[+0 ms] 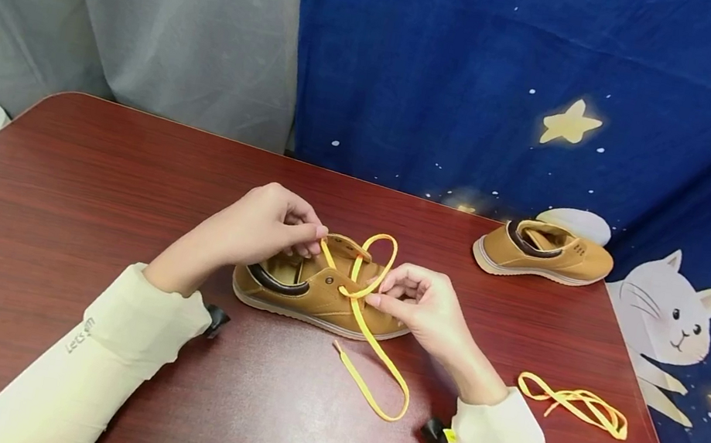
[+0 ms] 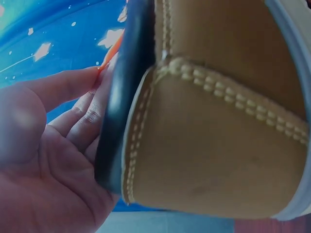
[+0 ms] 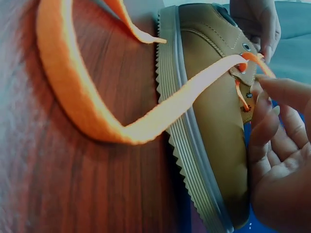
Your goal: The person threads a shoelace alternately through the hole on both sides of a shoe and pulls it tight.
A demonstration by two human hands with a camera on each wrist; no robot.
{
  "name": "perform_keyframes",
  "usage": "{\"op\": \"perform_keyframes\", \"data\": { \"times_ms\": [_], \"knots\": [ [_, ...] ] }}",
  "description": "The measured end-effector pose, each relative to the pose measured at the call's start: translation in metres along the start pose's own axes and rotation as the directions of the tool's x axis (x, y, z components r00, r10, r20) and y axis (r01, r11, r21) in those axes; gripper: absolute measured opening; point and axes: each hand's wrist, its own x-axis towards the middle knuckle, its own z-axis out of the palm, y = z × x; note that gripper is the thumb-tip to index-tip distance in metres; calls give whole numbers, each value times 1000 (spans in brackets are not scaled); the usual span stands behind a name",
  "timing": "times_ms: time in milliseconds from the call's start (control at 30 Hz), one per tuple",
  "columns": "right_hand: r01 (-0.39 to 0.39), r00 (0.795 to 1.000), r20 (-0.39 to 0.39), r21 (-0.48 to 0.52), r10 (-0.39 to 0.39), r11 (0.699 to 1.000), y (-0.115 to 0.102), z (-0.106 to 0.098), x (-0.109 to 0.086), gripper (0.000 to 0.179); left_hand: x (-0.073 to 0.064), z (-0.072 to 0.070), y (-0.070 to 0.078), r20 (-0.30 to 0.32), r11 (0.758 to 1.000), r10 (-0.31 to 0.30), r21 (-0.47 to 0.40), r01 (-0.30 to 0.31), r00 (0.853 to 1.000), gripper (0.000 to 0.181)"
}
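Observation:
A tan low shoe [image 1: 314, 301] with a dark collar lies sole down on the table, toe to the right. A flat yellow shoelace [image 1: 395, 381], orange in the wrist views, runs through its eyelets. One end trails on the table in front, and a loop stands above the flaps. My left hand [image 1: 271, 219] pinches the lace between thumb and fingers over the shoe's opening; the heel [image 2: 209, 145] fills much of the left wrist view. Beside the eyelets, my right hand [image 1: 429, 308] pinches the lace near the loop's base. In the right wrist view its thumb [image 3: 279, 90] partly hides that grip.
A matching tan shoe [image 1: 550, 258] without a visible lace stands at the back right. Another yellow shoelace [image 1: 579, 406] lies bundled near the right edge of the reddish-brown table [image 1: 82, 207]. Grey and blue curtains [image 1: 423, 68] hang behind the table.

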Motion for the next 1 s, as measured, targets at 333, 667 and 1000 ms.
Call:
{"op": "perform_keyframes", "data": {
  "times_ms": [333,667,1000],
  "knots": [
    [-14,1000,-13,-33,13,999,-2,3,-2,13,-2,-11,-1,-42,1000,-12,10,13,999,20],
    [5,1000,-4,-19,-5,1000,-2,6,0,14,-4,-23,-6,-67,998,-31,-58,27,997,21],
    [79,997,26,-60,-78,995,0,6,0,11,-6,-33,-7,-136,998,-25,-69,16,990,23]
  ]
}}
